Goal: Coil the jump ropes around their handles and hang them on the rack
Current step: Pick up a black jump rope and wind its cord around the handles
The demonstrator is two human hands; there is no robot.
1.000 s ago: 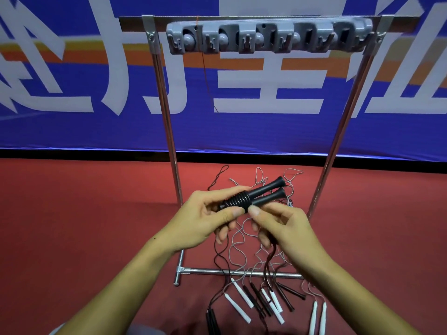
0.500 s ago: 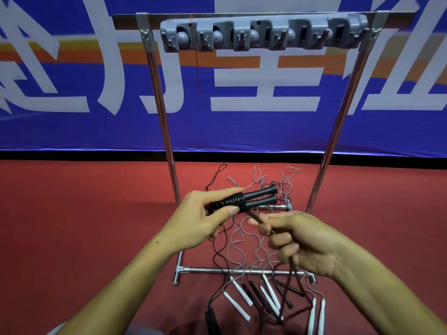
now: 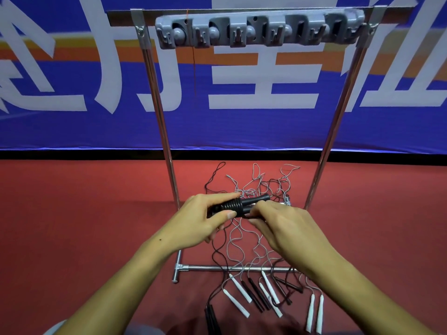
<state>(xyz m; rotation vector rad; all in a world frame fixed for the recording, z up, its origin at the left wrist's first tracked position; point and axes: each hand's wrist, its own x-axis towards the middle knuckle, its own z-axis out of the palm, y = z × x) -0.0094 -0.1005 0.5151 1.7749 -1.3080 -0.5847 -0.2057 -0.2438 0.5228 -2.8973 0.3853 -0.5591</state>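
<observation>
1. Gripping the pair of black handles, my left hand has its fingers curled over the top and its thumb pressed along the near side, where black rope is wound in tight coils.
2. My right hand lies palm down just right of the left, fingers bent in against the handles' near side; I cannot tell exactly what the fingertips pinch, since the back of the hand hides them.
3. Both forearms reach in from the near edge, and the handles are held level, tips pointing right and slightly far, above the tangle.
4. Below the hands, loose jump ropes in grey and black lie tangled on the red floor, their white and black handles fanned out near the rack's base bar.
5. The metal rack stands just beyond, two slanted posts carrying a grey hook strip across the top.
6. Behind it hangs a blue banner with large white characters and an orange stripe.
</observation>
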